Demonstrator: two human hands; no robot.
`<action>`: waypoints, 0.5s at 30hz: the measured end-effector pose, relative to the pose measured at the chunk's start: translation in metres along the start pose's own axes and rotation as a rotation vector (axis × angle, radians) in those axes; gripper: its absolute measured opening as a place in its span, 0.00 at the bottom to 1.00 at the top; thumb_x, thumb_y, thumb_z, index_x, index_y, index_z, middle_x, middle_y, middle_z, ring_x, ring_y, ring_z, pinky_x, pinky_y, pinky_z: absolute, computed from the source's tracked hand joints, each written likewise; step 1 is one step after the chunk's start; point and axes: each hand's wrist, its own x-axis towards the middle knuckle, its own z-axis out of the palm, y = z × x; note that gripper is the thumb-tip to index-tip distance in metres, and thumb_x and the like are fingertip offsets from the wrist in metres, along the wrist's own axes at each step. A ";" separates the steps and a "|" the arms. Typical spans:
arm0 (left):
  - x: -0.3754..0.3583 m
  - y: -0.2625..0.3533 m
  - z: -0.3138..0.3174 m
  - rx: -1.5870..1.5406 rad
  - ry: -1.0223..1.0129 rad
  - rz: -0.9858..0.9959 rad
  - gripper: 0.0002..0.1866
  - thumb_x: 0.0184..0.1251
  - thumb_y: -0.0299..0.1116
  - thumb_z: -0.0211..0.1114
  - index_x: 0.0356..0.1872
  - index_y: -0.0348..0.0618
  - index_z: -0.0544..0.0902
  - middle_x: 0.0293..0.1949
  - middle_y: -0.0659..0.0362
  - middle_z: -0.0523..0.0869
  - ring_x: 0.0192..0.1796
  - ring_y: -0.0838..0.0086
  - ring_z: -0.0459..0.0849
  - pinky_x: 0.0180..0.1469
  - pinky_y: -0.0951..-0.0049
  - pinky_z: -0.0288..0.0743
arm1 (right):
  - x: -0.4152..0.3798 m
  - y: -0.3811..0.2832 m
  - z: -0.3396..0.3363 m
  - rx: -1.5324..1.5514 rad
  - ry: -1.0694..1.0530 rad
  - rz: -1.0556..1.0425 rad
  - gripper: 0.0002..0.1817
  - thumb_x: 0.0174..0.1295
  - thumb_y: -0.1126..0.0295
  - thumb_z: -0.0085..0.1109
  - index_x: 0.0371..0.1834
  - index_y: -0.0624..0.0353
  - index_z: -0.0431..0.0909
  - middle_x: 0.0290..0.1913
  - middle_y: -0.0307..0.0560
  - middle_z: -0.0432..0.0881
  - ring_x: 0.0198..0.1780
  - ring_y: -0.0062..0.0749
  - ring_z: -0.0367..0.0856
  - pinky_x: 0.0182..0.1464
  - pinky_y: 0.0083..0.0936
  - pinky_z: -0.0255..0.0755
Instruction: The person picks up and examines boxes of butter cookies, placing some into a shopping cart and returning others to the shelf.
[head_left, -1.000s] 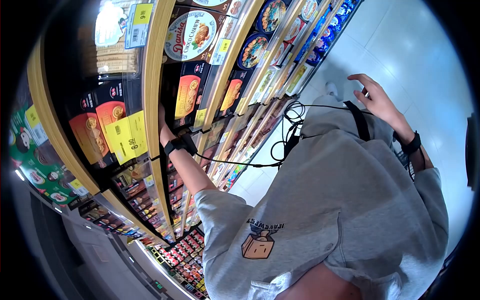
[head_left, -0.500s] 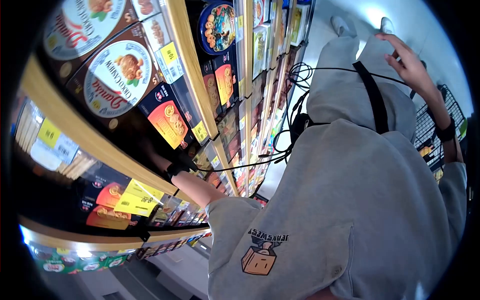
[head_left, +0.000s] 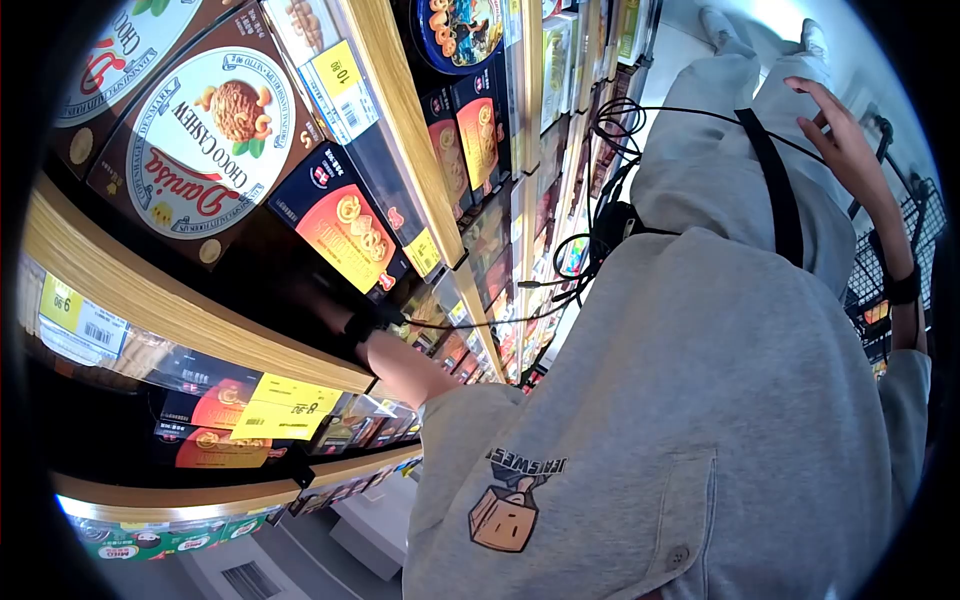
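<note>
My left hand (head_left: 318,305) reaches into a dark gap in the shelf, beside a dark blue box with an orange cookie picture (head_left: 350,228). Its fingers are lost in shadow, so anything they hold is hidden. Near it is a brown Danisa Choco Cashew box (head_left: 215,135). A black band circles the left wrist. On the other side, my right hand (head_left: 838,138) hangs in front of the right leg, fingers apart and slightly curved, holding nothing. A thin black cable (head_left: 735,113) passes close to that hand.
A wooden shelf edge (head_left: 190,290) runs below the left forearm, with yellow price tags (head_left: 290,408) nearby. A round blue cookie tin (head_left: 458,35) stands farther along the shelves. Looped black cables (head_left: 618,130) hang beside my body. A black wire basket (head_left: 925,235) is at the right.
The view has shifted, and the shelf boxes appear larger and closer. My left hand remains inside the gap; my right hand appears slightly farther right and lower.
</note>
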 end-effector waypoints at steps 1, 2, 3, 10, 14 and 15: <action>0.000 -0.001 0.002 0.104 -0.013 0.035 0.23 0.73 0.33 0.56 0.64 0.31 0.69 0.64 0.46 0.74 0.64 0.60 0.73 0.66 0.62 0.66 | 0.001 0.006 0.000 -0.001 0.003 -0.016 0.26 0.68 0.75 0.54 0.69 0.50 0.66 0.62 0.45 0.74 0.31 0.25 0.70 0.36 0.22 0.72; -0.001 0.001 0.002 0.216 -0.022 0.080 0.23 0.74 0.34 0.55 0.64 0.31 0.70 0.64 0.46 0.74 0.64 0.59 0.73 0.67 0.62 0.66 | 0.001 0.011 -0.001 -0.004 0.011 -0.029 0.27 0.67 0.76 0.54 0.70 0.49 0.65 0.63 0.44 0.74 0.31 0.23 0.70 0.36 0.22 0.71; -0.004 0.004 0.006 0.310 -0.025 0.132 0.22 0.74 0.34 0.55 0.64 0.31 0.71 0.63 0.46 0.74 0.64 0.59 0.73 0.67 0.62 0.66 | 0.000 0.015 -0.002 -0.005 0.022 -0.024 0.27 0.67 0.76 0.54 0.70 0.49 0.65 0.63 0.44 0.74 0.31 0.23 0.70 0.36 0.22 0.71; -0.024 0.039 0.016 0.778 -0.001 0.264 0.22 0.77 0.38 0.51 0.63 0.33 0.72 0.65 0.47 0.72 0.66 0.59 0.71 0.69 0.61 0.62 | -0.002 0.019 -0.013 -0.056 0.032 0.029 0.26 0.68 0.73 0.55 0.69 0.49 0.66 0.61 0.46 0.75 0.29 0.25 0.70 0.37 0.23 0.72; -0.022 -0.004 0.001 0.319 -0.135 -0.020 0.24 0.77 0.35 0.48 0.70 0.37 0.65 0.72 0.46 0.63 0.72 0.60 0.63 0.72 0.61 0.56 | 0.003 0.029 -0.010 -0.087 0.058 -0.055 0.26 0.68 0.74 0.54 0.70 0.50 0.65 0.62 0.47 0.74 0.30 0.26 0.70 0.38 0.23 0.73; -0.020 -0.012 0.001 0.281 -0.122 -0.019 0.25 0.77 0.36 0.48 0.70 0.37 0.65 0.72 0.46 0.63 0.72 0.60 0.63 0.72 0.61 0.56 | 0.002 0.026 -0.012 -0.091 0.063 -0.055 0.26 0.68 0.74 0.54 0.70 0.50 0.65 0.62 0.47 0.74 0.30 0.26 0.70 0.38 0.23 0.73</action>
